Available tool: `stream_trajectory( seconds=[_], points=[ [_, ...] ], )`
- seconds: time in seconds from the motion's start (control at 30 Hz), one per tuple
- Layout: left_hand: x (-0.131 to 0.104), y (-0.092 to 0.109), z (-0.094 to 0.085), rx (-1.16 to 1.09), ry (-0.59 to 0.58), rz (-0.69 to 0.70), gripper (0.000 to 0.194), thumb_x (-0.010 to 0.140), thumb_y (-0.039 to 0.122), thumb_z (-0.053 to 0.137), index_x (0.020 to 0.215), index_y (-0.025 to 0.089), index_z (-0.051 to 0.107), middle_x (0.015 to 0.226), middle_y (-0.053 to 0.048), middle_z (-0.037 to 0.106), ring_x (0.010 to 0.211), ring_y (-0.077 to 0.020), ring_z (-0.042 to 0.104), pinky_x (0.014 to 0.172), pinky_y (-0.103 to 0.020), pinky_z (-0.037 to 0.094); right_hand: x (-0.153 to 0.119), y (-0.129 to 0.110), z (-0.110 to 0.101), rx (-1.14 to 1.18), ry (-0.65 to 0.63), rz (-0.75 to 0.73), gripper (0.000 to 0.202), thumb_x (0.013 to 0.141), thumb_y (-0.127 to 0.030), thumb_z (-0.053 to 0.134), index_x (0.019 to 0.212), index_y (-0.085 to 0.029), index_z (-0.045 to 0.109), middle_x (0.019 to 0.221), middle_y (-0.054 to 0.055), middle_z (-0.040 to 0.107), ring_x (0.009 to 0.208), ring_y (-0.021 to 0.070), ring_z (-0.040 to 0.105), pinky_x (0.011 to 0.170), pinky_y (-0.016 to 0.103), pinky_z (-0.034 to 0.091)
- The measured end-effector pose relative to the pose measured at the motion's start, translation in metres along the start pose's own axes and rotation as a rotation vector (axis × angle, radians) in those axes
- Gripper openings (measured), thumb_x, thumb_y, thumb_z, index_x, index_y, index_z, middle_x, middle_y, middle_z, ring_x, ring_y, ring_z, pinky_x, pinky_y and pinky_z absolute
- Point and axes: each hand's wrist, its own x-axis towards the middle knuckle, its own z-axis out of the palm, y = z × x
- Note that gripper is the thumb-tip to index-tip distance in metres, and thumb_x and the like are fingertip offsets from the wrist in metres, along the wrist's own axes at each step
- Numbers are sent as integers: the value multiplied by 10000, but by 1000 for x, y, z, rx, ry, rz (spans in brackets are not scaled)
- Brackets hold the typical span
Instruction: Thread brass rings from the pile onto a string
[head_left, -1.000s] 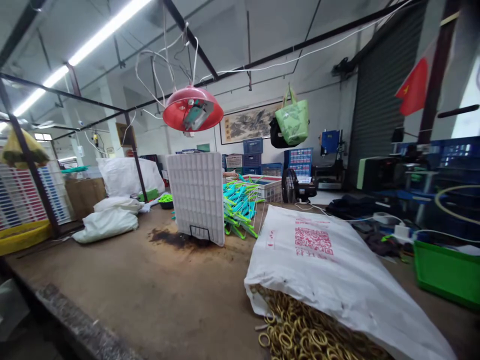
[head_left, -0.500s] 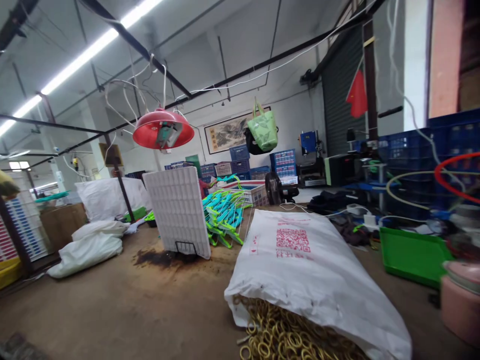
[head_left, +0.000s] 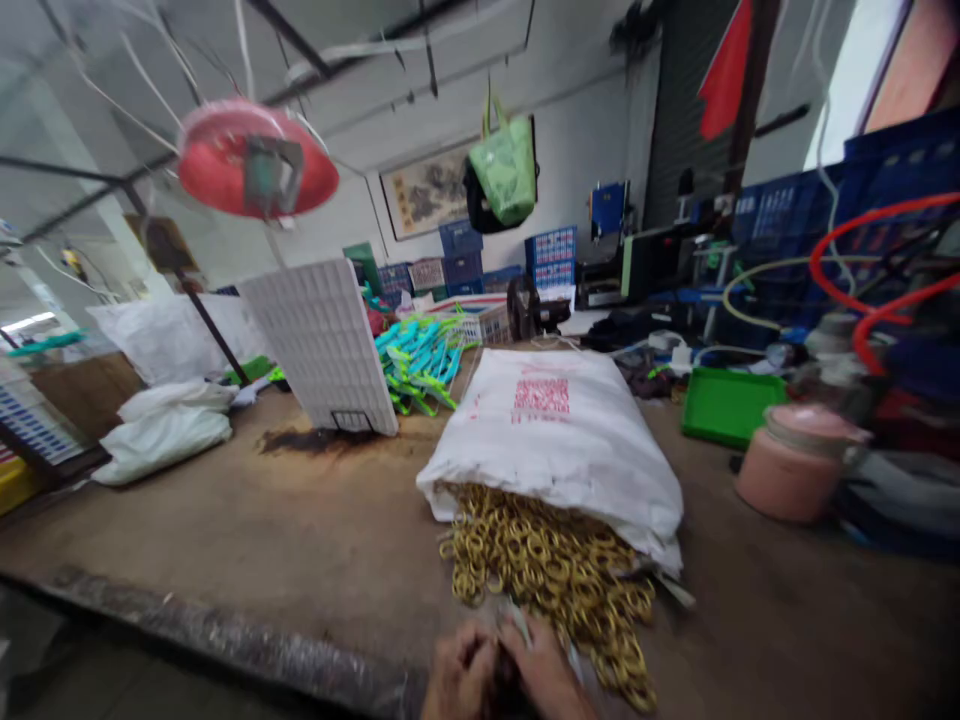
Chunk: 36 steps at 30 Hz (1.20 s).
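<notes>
Head view: one pair of bare hands, positioned low at the near side of the brown tabletop (head_left: 300,540). Left hand (head_left: 463,668): fingers curled, set just beside the right hand (head_left: 541,668), whose fingers were bent inward. Whether either set was clamped on anything could not be told through the blur; a pale scrap (head_left: 519,622) showed by the right fingers, its nature unclear. Brass-coloured rings (head_left: 551,560): one loose heap, directly beyond the hands and along the right hand's outer side, running back into the mouth of a white sack (head_left: 577,440) with red print. Condition of work: sack open, part of its contents out on the tabletop. Remaining, by judgement: most of the heap, lying jumbled, plus whatever the bulging sack held; handling appeared at an early stage.
</notes>
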Motion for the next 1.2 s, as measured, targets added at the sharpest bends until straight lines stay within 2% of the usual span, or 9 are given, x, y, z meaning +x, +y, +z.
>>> stream_trajectory(
  seconds=[0.07,0.17,0.23,0.5,0.7,0.8,0.9,1.07,1.2],
  points=[
    [-5,0,0,138,15,40,329,781,455,526,653,153,553,489,38,456,418,-72,405,422,-198,332,-6,-1,1,88,-43,49,242,824,-292,411,686,-149,549,618,-25,543,600,109,506,567,229,420],
    [-10,5,-2,118,-49,-22,352,769,491,510,702,147,536,516,46,465,396,-51,382,388,-177,277,-14,-11,-2,214,-59,70,230,767,-312,417,598,-169,479,515,-52,459,521,88,420,501,203,341],
    [-11,7,-3,39,-89,-76,356,740,502,535,719,147,524,536,48,471,396,-44,382,385,-170,279,-17,-19,-4,255,-65,93,233,752,-332,428,585,-174,468,501,-56,447,498,82,390,487,198,317],
    [-16,3,-9,-188,-161,-95,341,724,479,573,756,146,507,574,42,484,422,-37,396,385,-158,264,-24,-32,-2,294,-91,116,274,783,-375,412,594,-181,453,506,-58,438,472,76,375,500,196,317],
    [-16,0,-14,-221,-129,-50,362,724,508,563,756,158,479,596,41,496,424,-38,410,380,-156,270,-28,-30,-5,-34,-31,-7,225,804,-285,380,641,-175,489,565,-24,490,546,100,434,554,209,328],
    [-16,-2,-16,-186,-106,-17,362,729,511,557,761,158,480,592,44,495,419,-35,401,379,-153,278,-34,-28,-3,-243,-117,-119,159,780,-183,380,716,-180,526,606,-9,537,560,108,456,551,212,314],
    [-16,-3,-17,-151,-100,-3,355,734,509,552,761,162,479,592,44,502,429,-38,411,393,-154,296,-39,-26,-1,-423,-169,-159,202,709,-94,394,795,-185,553,641,2,577,583,119,485,561,218,305],
    [-18,-6,-19,-124,-89,8,351,735,507,551,748,164,477,607,42,508,439,-39,415,402,-156,306,-40,-27,-1,-560,-171,-173,304,685,-80,397,916,-180,569,716,28,622,637,139,524,586,231,311],
    [-17,-8,-20,-114,-83,22,336,743,492,549,747,164,480,607,43,507,440,-41,415,399,-159,307,-40,-30,-2,-602,-179,-156,322,672,-78,399,925,-177,571,739,37,636,641,147,534,581,239,310]
  ],
)
